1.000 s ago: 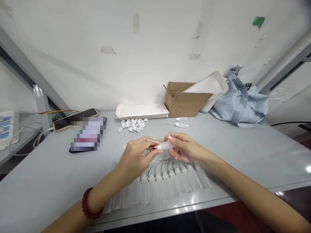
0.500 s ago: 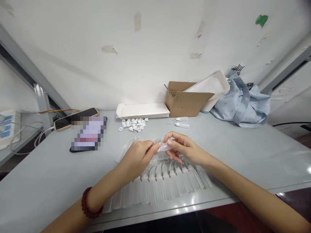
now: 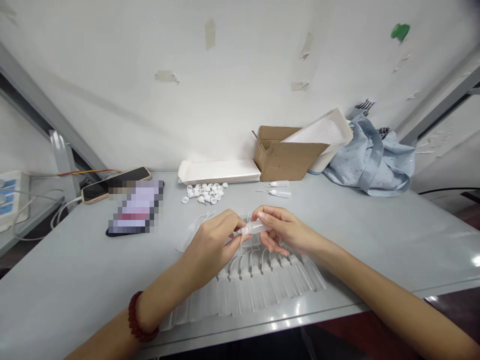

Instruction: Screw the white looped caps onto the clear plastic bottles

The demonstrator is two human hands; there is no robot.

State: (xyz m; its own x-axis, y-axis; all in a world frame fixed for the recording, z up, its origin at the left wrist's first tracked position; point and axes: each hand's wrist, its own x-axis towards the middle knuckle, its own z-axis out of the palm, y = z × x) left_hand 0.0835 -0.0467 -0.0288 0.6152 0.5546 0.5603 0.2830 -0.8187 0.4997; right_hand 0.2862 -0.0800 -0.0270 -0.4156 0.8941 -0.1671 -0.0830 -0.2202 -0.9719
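Observation:
Between my hands, above the desk, a small translucent squeeze bottle point(image 3: 256, 227) lies almost level. My right hand point(image 3: 287, 231) grips its body between thumb and fingers. At the bottle's white-capped end, my left hand point(image 3: 215, 240) pinches around the cap and thin tip, with thumb and fingers closed; its fingers partly hide the tip. Below both hands, a row of similar bottles point(image 3: 258, 292) lies side by side, with thin curved tubes at their caps. More clear bottles lie behind my left hand, mostly covered by it.
Small white caps point(image 3: 206, 192) lie heaped in front of a stack of white padded envelopes point(image 3: 221, 171). Two bottles point(image 3: 279, 193) lie right of them. A cardboard box point(image 3: 287, 160) and blue cloth bag point(image 3: 375, 160) stand behind. Two phones point(image 3: 133, 210) rest at left.
My left fingers have shifted from the capped end toward the tip, and more of the cap and bottle now shows. The right hand keeps its hold, its grip slightly shifted.

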